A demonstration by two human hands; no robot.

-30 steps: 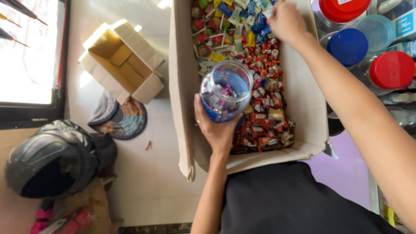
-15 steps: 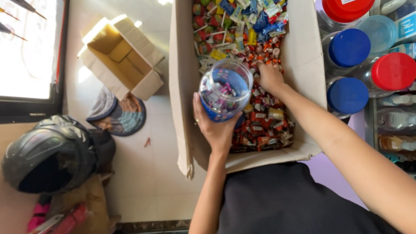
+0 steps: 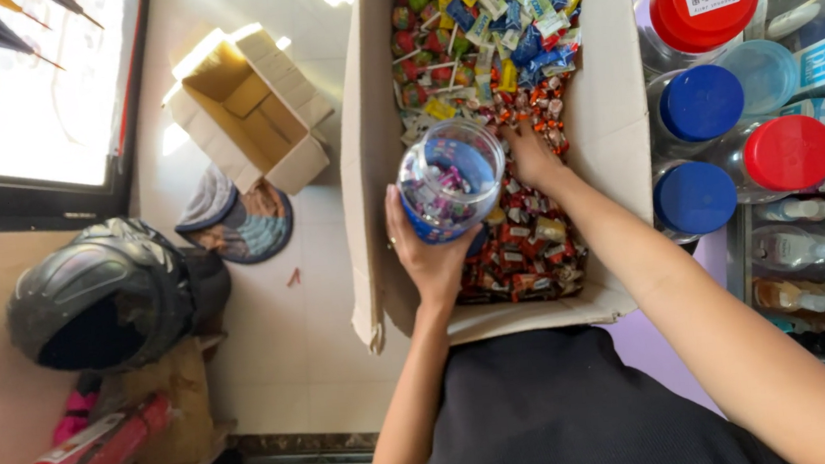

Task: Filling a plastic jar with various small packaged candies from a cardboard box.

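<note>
Pale tiled floor (image 3: pixel 284 353) fills the left of the frame beneath a large open cardboard box (image 3: pixel 611 115) heaped with bright wrapped sweets (image 3: pixel 484 27). At centre, the left hand (image 3: pixel 430 255) wraps its grip around a clear round plastic jar (image 3: pixel 451 179) partly filled with sweets. The right hand (image 3: pixel 530 157), up near the box's top a second ago, has dropped beside the jar, fingers curled into the sweets; what it pinches I cannot tell. Red and blue lidded jars (image 3: pixel 700 102) crowd the right edge; a black helmet (image 3: pixel 100 294) lies lower left.
</note>
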